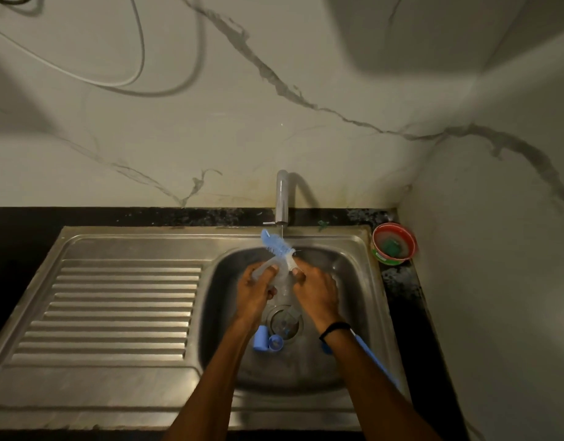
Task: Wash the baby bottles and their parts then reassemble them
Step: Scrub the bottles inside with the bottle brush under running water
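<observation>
Over the steel sink basin (347,281) my left hand (253,289) grips a clear baby bottle (264,269), its mouth pointing up and right. My right hand (315,289) grips the white handle of a blue-bristled bottle brush (277,243), whose head sticks out above the bottle under the tap (282,195). A thin stream of water runs from the spout. On the basin floor beside the drain (284,323) lie a blue bottle cap (260,338) and a small blue ring part (275,342). A long blue handle (377,361) shows behind my right forearm.
A ribbed steel draining board (115,307) lies left of the basin. A red bowl (394,244) with a green scrub pad stands on the dark counter at the back right corner. The marble wall rises close behind and to the right.
</observation>
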{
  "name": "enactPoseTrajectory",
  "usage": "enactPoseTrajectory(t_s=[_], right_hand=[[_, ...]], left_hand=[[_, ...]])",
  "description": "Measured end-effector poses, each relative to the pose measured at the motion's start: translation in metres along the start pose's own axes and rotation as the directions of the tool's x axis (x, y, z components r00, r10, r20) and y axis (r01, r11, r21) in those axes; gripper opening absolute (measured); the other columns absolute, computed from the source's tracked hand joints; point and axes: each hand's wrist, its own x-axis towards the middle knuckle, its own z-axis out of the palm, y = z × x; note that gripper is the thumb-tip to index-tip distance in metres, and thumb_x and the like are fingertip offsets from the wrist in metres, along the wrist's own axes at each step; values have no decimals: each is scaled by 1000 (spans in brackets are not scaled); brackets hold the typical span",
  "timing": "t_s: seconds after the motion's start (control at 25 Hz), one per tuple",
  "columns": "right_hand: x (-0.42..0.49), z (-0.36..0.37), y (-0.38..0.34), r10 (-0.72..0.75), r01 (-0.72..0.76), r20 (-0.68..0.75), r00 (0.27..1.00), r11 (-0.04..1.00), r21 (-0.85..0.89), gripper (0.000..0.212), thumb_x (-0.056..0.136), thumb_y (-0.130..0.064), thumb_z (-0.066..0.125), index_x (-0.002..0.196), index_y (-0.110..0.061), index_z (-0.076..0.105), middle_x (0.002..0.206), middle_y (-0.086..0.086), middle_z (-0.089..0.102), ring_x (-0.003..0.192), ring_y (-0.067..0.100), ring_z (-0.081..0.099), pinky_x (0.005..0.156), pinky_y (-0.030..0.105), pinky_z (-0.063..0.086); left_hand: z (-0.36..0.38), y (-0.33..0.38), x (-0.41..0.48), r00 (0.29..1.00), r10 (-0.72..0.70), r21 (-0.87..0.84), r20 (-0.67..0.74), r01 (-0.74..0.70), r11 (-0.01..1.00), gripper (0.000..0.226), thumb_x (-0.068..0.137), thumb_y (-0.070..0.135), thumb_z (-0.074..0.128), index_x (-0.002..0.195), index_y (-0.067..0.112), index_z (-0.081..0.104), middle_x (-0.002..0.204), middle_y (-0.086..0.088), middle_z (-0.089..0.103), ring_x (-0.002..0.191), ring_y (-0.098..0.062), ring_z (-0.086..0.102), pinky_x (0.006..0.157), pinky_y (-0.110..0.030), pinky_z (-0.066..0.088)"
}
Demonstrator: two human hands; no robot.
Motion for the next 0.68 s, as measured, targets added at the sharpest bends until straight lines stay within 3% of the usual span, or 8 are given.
enactPoseTrajectory(t_s=[0.24,0.36,0.44,0.56,0.68], right_hand=[[1,20,0,2,-3,16,1000,1000,14,30,103,-29,44,129,-25,59,109,0,67,88,10,58,68,18,39],[3,27,1,49,-42,-67,997,994,101,26,102,-26,47,124,-22,61,107,1,66,92,11,59,81,25,49],[10,38,7,19,-1,-113,993,987,161,26,101,-26,49,121,-23,64,104,-1,67,91,11,61,79,26,50],[13,55,15,-68,94,-160,985,983,161,28,101,-25,50,124,-27,66,107,-3,71,94,12,64,72,8,37],[12,76,28,-118,152,-225,967,978,141,28,101,-23,51,125,-28,66,107,-4,71,95,11,65,71,-2,31]], left_hand=[[-1,-22,11,996,-39,-185,-84,23,983,13,95,35,66,108,32,67,104,2,73,91,-13,72,75,-29,57],[-1,-29,17,999,-31,-150,-36,25,988,11,96,32,66,105,26,66,97,-2,72,78,-12,69,64,-22,53],[-4,-36,23,1000,-6,-156,4,6,988,20,95,31,68,111,19,66,94,-5,70,73,-14,66,62,-24,53],[-12,-41,33,999,13,-174,-46,-21,985,21,92,34,70,112,26,67,96,3,71,76,-10,67,58,-18,55],[-17,-60,43,997,78,-146,5,-77,986,27,94,29,69,118,17,64,90,-1,69,69,-11,65,58,-22,55]])
